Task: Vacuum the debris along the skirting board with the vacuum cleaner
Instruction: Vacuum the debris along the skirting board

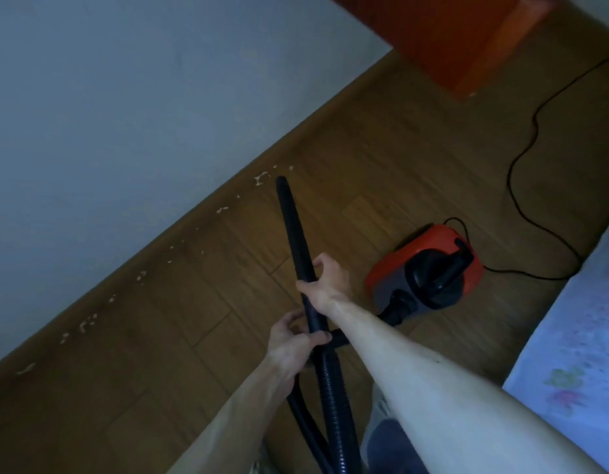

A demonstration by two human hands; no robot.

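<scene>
A black vacuum tube [293,230] points up and left, its tip close to a clump of white debris [261,178] by the wooden skirting board [180,234]. More white crumbs [87,323] lie scattered along the board toward the lower left. My right hand [325,280] grips the tube at its middle. My left hand [292,347] holds it lower down, where the ribbed hose [333,405] begins. The red and black vacuum cleaner body [429,268] sits on the floor to the right of my hands.
The wall [125,114] runs diagonally along the left. A black power cord [521,159] loops over the wooden floor at the right. An orange cabinet [450,39] stands at the top. A bed with a flowered sheet [576,336] borders the right side.
</scene>
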